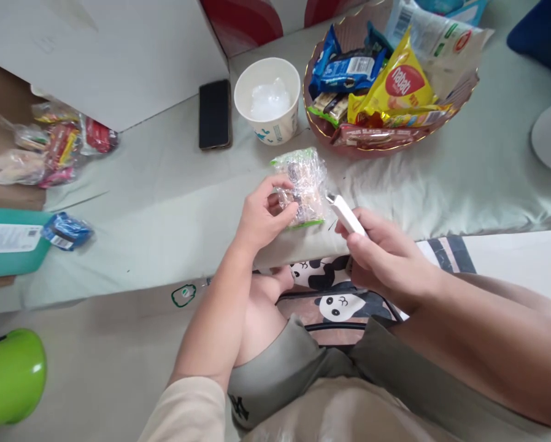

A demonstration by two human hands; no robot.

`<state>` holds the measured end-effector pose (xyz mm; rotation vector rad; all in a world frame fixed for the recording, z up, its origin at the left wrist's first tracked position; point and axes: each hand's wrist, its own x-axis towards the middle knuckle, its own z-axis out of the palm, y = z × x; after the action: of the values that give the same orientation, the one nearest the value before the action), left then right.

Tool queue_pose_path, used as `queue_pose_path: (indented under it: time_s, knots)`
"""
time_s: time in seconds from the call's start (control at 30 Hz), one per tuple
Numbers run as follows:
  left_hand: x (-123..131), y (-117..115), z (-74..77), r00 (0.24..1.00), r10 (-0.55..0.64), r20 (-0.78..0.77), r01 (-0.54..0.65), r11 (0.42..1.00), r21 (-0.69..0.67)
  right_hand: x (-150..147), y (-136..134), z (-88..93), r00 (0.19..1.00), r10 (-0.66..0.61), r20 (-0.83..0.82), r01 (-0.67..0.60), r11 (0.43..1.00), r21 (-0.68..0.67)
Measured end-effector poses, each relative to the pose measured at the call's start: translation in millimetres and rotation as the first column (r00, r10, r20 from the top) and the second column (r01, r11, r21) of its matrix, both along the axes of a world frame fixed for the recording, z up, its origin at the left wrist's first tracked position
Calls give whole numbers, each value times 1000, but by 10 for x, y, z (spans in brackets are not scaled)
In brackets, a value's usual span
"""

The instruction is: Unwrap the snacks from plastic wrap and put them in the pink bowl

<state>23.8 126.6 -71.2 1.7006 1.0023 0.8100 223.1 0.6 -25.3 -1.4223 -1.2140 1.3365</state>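
A clear plastic packet with green edges (307, 184) lies on the pale cloth-covered surface (165, 221). My left hand (269, 212) is at its left side, fingers curved and apart, with thumb and fingertips resting on the wrapper. In my right hand (377, 245) is a small white cutter-like tool (346, 215), gripped between thumb and fingers. Its dark tip points up and left, close to the packet's right edge with a small gap. The contents of the packet show only faintly through the crinkled film.
Behind the packet are a paper cup (269, 132), a black phone (215, 115) and a gold-rimmed bowl (321, 132) of snacks. Wrapped snacks (57, 147), a blue packet (67, 231) and a teal item (13, 264) lie left. A white box (132, 61) stands behind.
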Motion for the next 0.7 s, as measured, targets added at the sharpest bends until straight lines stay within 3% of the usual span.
queue_pose_path:
  time_s: [0.1, 0.2, 0.5, 0.7]
  knots:
    - [5, -18, -7, 1000, -10, -12, 11, 999, 53, -49, 73, -55, 976, 17, -215, -51, 987, -153]
    - [1, -36, -30, 999, -12, -38, 18, 987, 157, -60, 147, -127, 955, -7, -298, -52, 981, -189]
    - [-11, -107, -68, 993, 1, -115, 35, 948, 317, -313, 254, 16, 977, -6, -214, -31, 985, -169]
    - [-42, -145, -23, 991, 130, -30, -117, 954, 277, -384, 284, -64, 987, 116, -109, -138, 964, -227]
